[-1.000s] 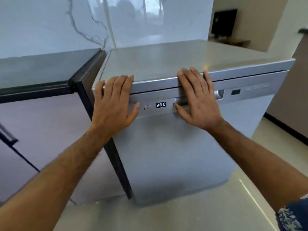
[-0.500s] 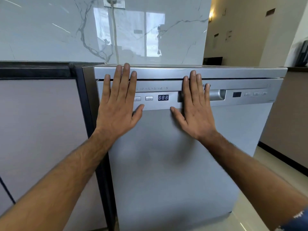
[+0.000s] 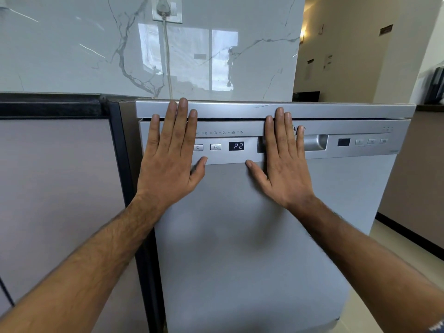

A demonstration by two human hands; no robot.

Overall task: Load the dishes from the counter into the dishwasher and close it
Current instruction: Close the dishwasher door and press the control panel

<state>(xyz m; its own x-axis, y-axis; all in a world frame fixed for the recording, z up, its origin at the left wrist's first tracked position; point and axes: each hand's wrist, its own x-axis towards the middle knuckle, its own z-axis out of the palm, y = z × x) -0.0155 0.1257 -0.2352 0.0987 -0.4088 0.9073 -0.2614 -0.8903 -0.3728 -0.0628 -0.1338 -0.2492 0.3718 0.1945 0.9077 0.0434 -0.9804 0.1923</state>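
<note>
Two flat hands press on the silver dishwasher door (image 3: 240,236), which stands upright and shut. Left hand (image 3: 168,162) has its fingers straight and together, tips reaching the top edge, covering the left end of the control panel (image 3: 228,159). Right hand (image 3: 283,169) lies spread over the recessed handle (image 3: 314,143). Between them the display (image 3: 236,146) reads P2. Behind, a plug (image 3: 164,8) sits in the marble wall.

Brand lettering (image 3: 299,128) and recessed handle (image 3: 314,142) half hidden behind right hand (image 3: 283,164).
</note>
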